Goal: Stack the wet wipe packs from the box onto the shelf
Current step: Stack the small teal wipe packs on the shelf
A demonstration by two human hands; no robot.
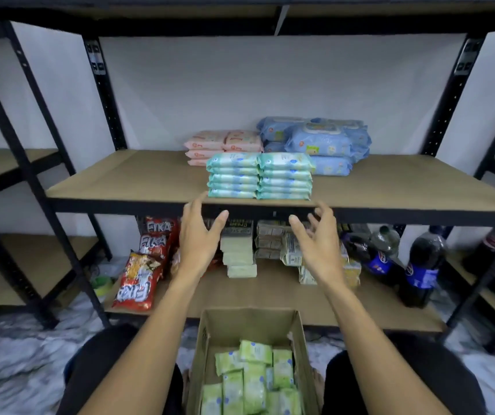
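Left hand (199, 235), right hand (315, 238) (both empty) outstretched

Two stacks of teal wet wipe packs (259, 176) are being shown side by side, touching, at the front edge of a tan shelf (120, 178), each five packs high and lying flat. Behind them, pink packs (225, 143) and larger blue packs (321, 142) are being kept in piles. Below, pale green wet wipe packs (252, 381) are being held, jumbled and tilted, in an open cardboard box (207, 327).
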